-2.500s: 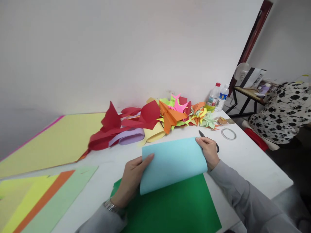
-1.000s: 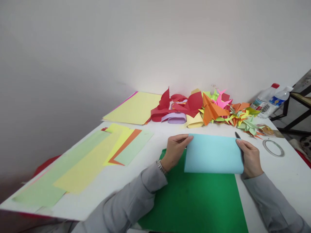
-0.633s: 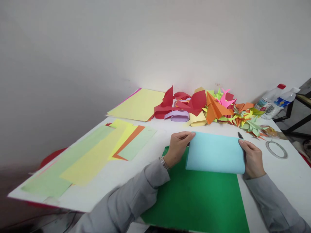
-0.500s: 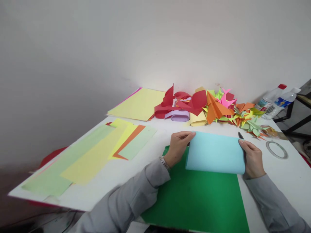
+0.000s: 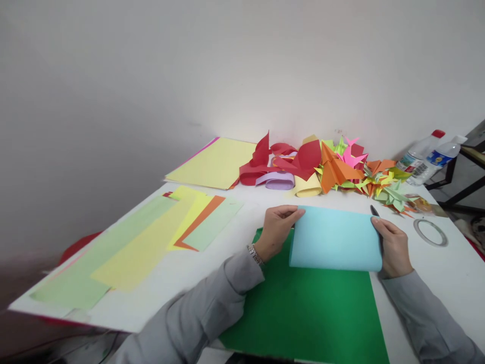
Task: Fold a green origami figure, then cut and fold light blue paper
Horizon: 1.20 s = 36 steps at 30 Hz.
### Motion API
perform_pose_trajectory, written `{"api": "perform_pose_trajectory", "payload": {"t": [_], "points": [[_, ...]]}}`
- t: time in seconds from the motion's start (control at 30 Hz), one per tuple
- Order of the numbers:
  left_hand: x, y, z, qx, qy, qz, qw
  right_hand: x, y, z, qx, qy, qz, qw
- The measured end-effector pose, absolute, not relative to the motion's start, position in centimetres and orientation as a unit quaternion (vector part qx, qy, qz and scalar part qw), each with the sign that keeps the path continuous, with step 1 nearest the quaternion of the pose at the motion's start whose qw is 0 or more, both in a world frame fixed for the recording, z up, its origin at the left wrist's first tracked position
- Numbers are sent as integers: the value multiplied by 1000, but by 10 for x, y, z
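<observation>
- While the blue sheet (image 5: 335,237) has barely shifted in the last half-second, left hand (image 5: 276,230) and right hand (image 5: 394,246) each pinch one far corner, fingers closed.
- Folded over, it rests on green paper (image 5: 303,313); scissors (image 5: 375,211) lie just beyond the right grip.

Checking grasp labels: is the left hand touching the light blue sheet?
Touching. Head view shows the left hand fingertips pinching the light blue sheet at its upper left corner.
</observation>
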<state>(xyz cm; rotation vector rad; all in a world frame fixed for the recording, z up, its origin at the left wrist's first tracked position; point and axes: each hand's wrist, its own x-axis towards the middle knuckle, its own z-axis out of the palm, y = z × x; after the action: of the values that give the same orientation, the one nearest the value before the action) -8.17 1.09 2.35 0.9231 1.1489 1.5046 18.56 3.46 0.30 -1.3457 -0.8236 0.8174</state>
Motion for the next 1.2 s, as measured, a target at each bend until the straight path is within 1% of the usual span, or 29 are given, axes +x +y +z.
{"api": "perform_pose_trajectory", "payload": {"t": [0.43, 0.93, 1.2], "points": [[-82, 10, 26, 373, 491, 616, 490, 184, 33, 6, -585, -367, 353, 631], [-82, 9, 29, 383, 492, 619, 478, 186, 33, 4, -573, -344, 380, 639], [-85, 9, 28, 420, 526, 612, 415, 178, 30, 15, -551, -344, 375, 662]]}}
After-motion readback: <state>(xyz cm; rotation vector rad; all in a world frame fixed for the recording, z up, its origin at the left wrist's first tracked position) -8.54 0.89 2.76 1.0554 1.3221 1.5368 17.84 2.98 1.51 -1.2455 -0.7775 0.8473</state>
